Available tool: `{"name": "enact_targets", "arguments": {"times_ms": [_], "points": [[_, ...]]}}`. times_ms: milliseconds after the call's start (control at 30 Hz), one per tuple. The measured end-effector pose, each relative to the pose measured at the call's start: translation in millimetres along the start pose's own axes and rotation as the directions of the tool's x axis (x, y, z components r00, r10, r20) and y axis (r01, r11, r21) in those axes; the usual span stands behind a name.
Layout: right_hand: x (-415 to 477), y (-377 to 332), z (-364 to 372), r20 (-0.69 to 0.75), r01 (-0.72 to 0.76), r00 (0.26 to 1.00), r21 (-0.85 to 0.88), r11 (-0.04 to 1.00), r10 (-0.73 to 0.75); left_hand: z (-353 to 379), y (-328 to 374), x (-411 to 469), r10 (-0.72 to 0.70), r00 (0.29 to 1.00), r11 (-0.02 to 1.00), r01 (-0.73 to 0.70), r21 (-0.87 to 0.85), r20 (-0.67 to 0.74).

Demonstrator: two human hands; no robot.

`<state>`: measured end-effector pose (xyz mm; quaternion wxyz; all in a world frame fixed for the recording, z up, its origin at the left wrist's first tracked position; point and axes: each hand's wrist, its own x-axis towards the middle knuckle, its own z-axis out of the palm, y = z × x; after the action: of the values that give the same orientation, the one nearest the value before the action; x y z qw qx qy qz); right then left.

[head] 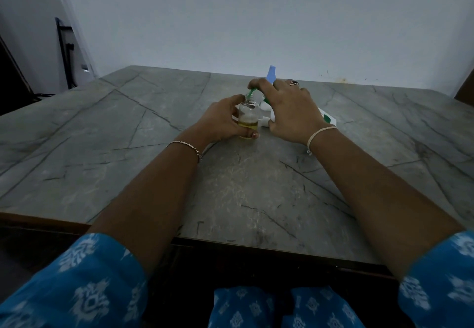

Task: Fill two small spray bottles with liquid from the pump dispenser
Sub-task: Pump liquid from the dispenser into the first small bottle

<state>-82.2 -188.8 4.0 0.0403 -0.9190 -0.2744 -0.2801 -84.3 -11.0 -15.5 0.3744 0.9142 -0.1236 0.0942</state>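
The left hand point(220, 119) grips the open spray bottle point(248, 116), which stands on the desk point(154, 173) about one-third full of yellowish liquid. The right hand point(289, 112) wraps over the pump dispenser point(327, 118), fingers on its head. The green nozzle point(250, 93) sits at the bottle's threaded neck. Hold the nozzle tip centred over the narrow opening. Press in short, even strokes. Hold the bottle upright and firm against the desk; a slip would likely spill. The second spray bottle point(271, 73), blue-topped, stands just behind the right hand.
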Motion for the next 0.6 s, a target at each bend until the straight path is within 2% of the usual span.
{"name": "enact_targets", "arguments": {"times_ms": [367, 600], "points": [[-0.3, 1.7, 0.1, 0.013, -0.01, 1.0, -0.002, 1.0, 0.01, -0.2, 0.9, -1.6, 0.001, 1.0, 1.0, -0.001, 0.001, -0.002], [1.4, -1.7, 1.5, -0.038, -0.015, 0.999, -0.001, 1.0, 0.015, -1.6, 3.6, -3.7, -0.007, 1.0, 1.0, 0.007, 0.003, 0.015]]}}
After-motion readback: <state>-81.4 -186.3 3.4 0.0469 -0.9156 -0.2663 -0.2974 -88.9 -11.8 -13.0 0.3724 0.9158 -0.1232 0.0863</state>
